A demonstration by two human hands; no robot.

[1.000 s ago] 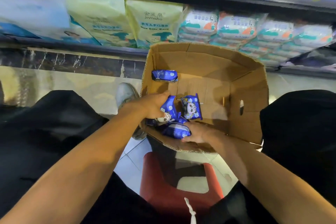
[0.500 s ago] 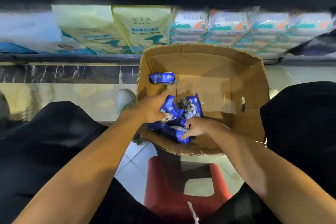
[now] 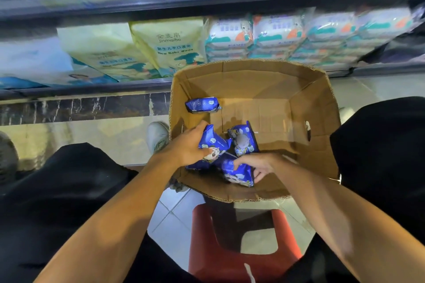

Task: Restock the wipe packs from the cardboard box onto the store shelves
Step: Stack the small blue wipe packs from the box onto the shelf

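The store shelves (image 3: 207, 2) span the upper frame, stocked with pale wipe packages. The open brown cardboard box (image 3: 317, 108) sits at centre. Inside it, the left hand (image 3: 186, 147) grips a blue wipe pack (image 3: 212, 145); the right hand (image 3: 257, 164) grips a second blue wipe pack (image 3: 239, 173) at lower centre.

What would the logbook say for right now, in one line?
stage: gathering packs | left hand: grips blue wipe pack | right hand: grips another blue pack | where: cardboard box
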